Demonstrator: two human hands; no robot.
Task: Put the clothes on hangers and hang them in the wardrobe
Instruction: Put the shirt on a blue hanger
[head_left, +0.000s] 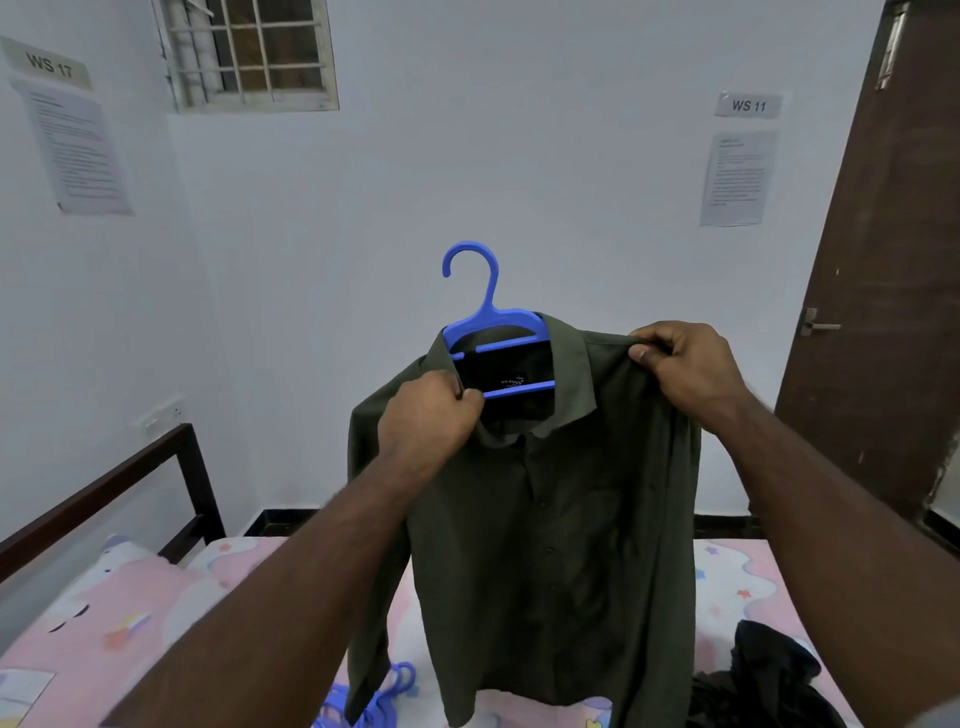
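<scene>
Above the bed, I am holding the green shirt up on the blue hanger; my left hand is gripping the collar and lower hanger bar, my right hand is pinching the shoulder seam. I am judging this the seating step; next the shoulder needs settling. No wardrobe is showing. Spare hangers and dark clothes are lying on the bed below the shirt.

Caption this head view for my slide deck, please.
Both hands fit a green shirt onto a blue hanger.
</scene>
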